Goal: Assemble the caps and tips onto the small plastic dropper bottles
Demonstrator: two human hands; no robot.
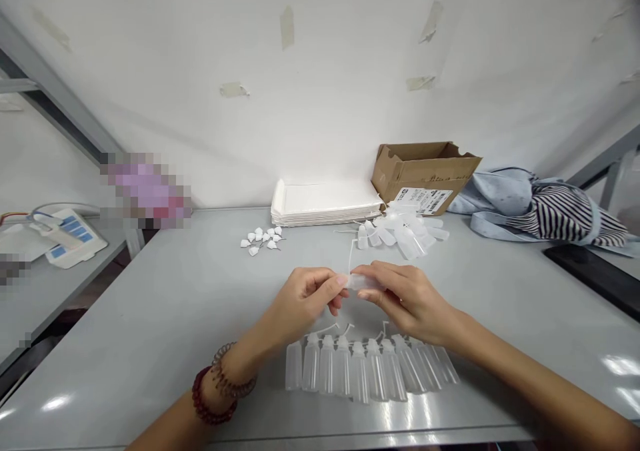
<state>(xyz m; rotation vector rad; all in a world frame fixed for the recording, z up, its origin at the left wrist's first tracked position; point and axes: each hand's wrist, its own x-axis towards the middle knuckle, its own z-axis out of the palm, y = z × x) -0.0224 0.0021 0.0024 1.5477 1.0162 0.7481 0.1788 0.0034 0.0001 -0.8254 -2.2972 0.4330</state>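
Above the middle of the table, both hands hold one translucent squeeze bottle, lying sideways. My right hand grips its body, fingers on top and thumb beneath. At the bottle's neck end, my left hand pinches with thumb and fingers, covering most of the cap area. A thin white strip sticks up from that end. Just in front of the hands lies a row of several similar clear bottles, necks pointing away from me. Small white caps are scattered beyond my left hand.
More clear bottles are heaped beyond my right hand, before an open cardboard box. A stack of white padded envelopes stands against the wall. Light-blue and striped cloth and a black phone-like slab lie at right.
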